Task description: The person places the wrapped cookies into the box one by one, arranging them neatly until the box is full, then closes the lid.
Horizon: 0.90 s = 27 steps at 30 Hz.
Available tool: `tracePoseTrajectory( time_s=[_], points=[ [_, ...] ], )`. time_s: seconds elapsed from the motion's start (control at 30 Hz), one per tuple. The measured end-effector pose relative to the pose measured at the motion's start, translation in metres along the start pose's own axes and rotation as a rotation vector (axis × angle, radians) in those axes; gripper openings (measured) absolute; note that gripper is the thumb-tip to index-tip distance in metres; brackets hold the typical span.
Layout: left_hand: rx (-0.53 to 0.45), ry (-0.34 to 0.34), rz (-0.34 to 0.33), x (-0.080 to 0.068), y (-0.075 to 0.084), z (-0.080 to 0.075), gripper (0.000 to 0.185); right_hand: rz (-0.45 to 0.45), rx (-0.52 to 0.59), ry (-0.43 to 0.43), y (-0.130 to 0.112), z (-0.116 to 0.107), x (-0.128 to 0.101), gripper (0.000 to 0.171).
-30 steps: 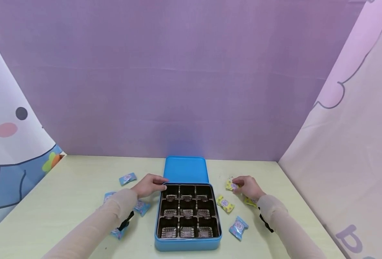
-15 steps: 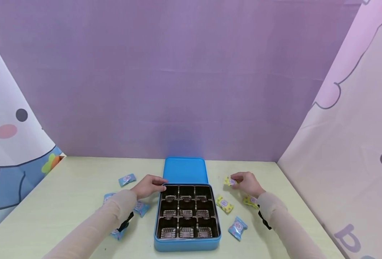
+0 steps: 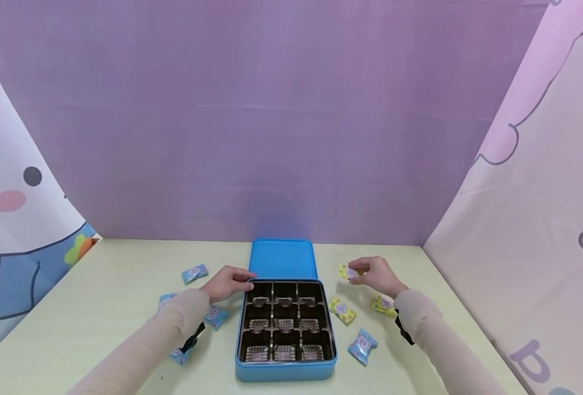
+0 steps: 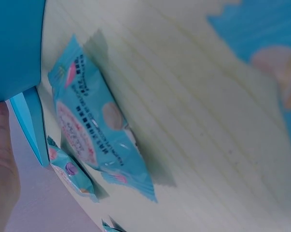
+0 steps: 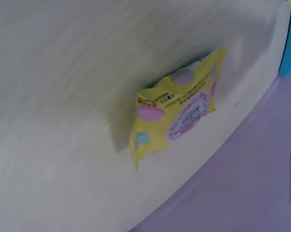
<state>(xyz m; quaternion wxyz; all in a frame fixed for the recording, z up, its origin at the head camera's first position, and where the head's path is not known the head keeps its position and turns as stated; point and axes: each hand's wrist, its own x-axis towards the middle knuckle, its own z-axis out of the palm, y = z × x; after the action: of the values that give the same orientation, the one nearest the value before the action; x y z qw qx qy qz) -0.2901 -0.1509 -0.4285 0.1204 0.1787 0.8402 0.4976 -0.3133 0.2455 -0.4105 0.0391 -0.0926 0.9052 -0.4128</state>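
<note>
A light blue tin box with a dark tray of several compartments stands in the middle of the table, its blue lid open behind it. My left hand holds the box at its far left corner, thumb at the rim; the left wrist view shows fingers against the blue wall. Above the table to the right of the lid, my right hand pinches a yellow wrapped candy between thumb and fingers. Another yellow candy lies below that hand in the right wrist view.
One yellow candy and a blue candy lie right of the box. Several blue candies, including one near the back and one by the box, lie to the left, partly behind the sleeve. A purple backdrop rises behind the table.
My right hand has lifted the yellow candy up off the table and moved it slightly back and left. The left hand has stayed at the box's corner.
</note>
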Motion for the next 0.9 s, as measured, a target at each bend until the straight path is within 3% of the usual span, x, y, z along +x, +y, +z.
tracePoseTrajectory(
  time_s=[0.9],
  points=[
    [0.000, 0.005, 0.004, 0.003, -0.006, 0.001, 0.041, -0.033, 0.049, -0.040, -0.025, 0.007, -0.004, 0.042]
  ],
)
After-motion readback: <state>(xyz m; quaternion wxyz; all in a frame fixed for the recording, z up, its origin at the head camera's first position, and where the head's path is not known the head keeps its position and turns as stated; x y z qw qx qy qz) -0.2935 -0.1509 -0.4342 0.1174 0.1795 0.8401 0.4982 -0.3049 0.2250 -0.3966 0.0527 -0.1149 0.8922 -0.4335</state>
